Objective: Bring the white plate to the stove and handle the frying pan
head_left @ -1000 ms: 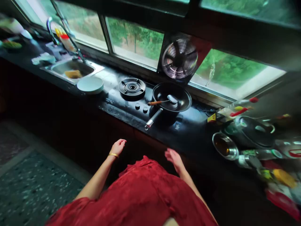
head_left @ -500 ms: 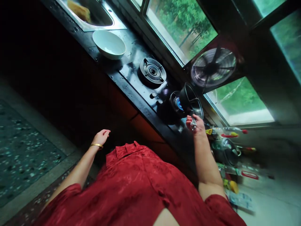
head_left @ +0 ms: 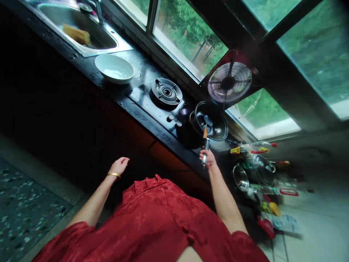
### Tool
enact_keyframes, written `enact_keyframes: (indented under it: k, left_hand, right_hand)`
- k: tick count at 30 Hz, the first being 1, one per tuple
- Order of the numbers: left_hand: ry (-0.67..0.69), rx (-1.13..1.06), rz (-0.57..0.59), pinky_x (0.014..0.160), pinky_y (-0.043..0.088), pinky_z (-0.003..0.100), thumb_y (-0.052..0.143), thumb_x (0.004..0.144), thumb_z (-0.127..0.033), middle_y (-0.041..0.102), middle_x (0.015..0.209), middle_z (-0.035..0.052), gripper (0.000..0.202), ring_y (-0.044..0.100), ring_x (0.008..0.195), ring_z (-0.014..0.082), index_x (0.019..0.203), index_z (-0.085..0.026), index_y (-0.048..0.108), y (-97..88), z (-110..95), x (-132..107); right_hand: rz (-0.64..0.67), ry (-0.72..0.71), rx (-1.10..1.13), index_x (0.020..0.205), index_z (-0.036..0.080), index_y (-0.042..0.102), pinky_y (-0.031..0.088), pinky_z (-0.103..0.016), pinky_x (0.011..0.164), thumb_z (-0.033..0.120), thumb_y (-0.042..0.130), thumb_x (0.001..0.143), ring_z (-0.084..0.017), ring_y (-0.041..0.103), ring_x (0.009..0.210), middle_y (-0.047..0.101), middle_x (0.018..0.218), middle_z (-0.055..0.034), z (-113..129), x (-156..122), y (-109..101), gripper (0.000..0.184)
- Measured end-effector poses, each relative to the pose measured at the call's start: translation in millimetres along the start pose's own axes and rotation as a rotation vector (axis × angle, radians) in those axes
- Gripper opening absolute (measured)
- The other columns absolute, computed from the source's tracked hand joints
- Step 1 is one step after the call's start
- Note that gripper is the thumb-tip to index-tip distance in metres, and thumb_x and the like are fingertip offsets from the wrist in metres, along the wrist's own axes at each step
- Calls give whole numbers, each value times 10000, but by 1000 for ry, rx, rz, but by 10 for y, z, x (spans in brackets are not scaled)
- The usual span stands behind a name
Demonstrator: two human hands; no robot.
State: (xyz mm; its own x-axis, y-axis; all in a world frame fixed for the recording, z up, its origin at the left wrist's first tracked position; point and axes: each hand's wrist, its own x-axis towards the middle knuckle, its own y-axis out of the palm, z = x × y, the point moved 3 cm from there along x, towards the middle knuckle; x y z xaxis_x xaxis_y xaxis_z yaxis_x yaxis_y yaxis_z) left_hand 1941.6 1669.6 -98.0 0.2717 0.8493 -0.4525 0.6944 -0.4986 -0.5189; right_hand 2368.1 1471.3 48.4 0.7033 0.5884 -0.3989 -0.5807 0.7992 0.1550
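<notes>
My right hand [head_left: 208,158] is wrapped round the long handle [head_left: 206,145] of a dark frying pan [head_left: 219,128]. The pan is over the right-hand burner of a black gas stove [head_left: 141,100], its inside facing up toward me. It hides the flame, and whether it touches the burner I cannot tell. A small bluish patch shows inside near the handle. My left hand [head_left: 119,166], with a gold bangle at the wrist, hangs in front of the counter, fingers curled together and nothing visible in them.
A pale bowl [head_left: 114,69] stands on the wet counter beside the left burner [head_left: 167,92]. Beyond it is a steel sink [head_left: 120,47] with a yellowish-brown object [head_left: 76,35] in it. Bottles [head_left: 253,147] and a metal bowl [head_left: 240,177] crowd the right end. A fan [head_left: 229,83] is by the window.
The pan was tipped up on its side with blue flame visible; now it has come down over the burner. My right hand stays on its handle. The left hand has barely moved.
</notes>
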Motion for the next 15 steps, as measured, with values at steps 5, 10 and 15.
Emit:
enact_keyframes:
  k: [5, 10, 15]
  left_hand:
    - [27, 81, 11, 697, 438, 213, 440, 843, -284, 692, 843, 21, 288, 629, 801, 153, 986, -187, 670, -1, -149, 27]
    - [20, 205, 56, 731, 436, 214, 407, 885, -268, 698, 867, 33, 304, 635, 846, 152, 1017, -186, 669, 19, -206, -188]
    - [-3, 423, 155, 799, 439, 239, 371, 902, -225, 687, 1056, 59, 332, 633, 976, 174, 1056, -190, 663, -16, -45, -479]
  right_hand:
    - [-6, 77, -59, 917, 189, 486, 386, -163, 309, 137, 593, 670, -84, 477, 370, 553, 543, 60, 177, 63, -160, 274]
    - [6, 142, 19, 959, 237, 559, 589, -305, 535, 344, 484, 842, -177, 686, 663, 694, 833, -37, -4, 29, -578, 175]
    - [-37, 225, -85, 859, 347, 607, 603, -374, 608, 430, 472, 837, -210, 686, 757, 663, 835, -11, -691, -499, -806, 160]
